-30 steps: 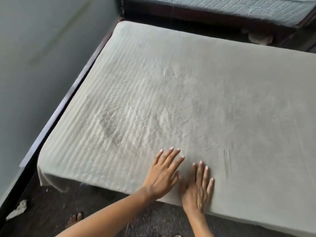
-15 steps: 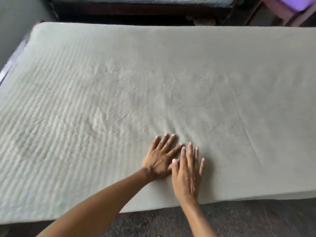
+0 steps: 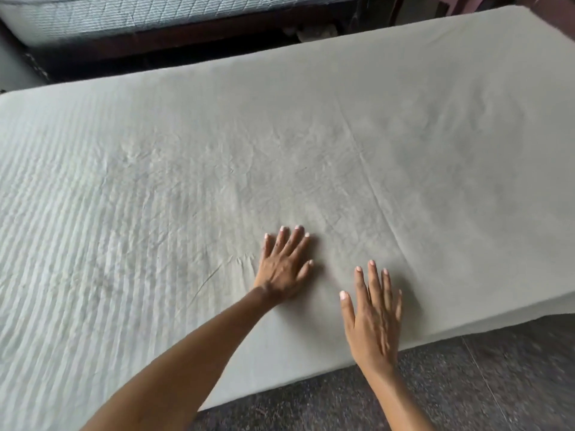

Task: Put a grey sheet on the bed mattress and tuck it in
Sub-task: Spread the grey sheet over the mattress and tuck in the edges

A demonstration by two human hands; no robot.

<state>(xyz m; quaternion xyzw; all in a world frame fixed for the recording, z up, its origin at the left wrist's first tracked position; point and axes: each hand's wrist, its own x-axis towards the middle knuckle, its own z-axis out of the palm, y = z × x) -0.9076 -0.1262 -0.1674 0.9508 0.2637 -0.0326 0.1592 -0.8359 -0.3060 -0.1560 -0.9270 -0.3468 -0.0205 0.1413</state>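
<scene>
Head view: the left hand [image 3: 284,265] lies flat, fingers straight and slightly spread, palm pressing the grey sheet [image 3: 311,135]. The right hand [image 3: 373,318] is also flat and straight-fingered by the near edge, but blur leaves its contact uncertain. Neither hand pinches cloth. The sheet covers the top of the mattress [image 3: 77,244] and drapes down the near side toward the floor [image 3: 466,384]. Mattress ribbing shows through, so the fabric is judged thin, light and soft, likely to crease and slide. For tucking, pinch the hanging near hem.
</scene>
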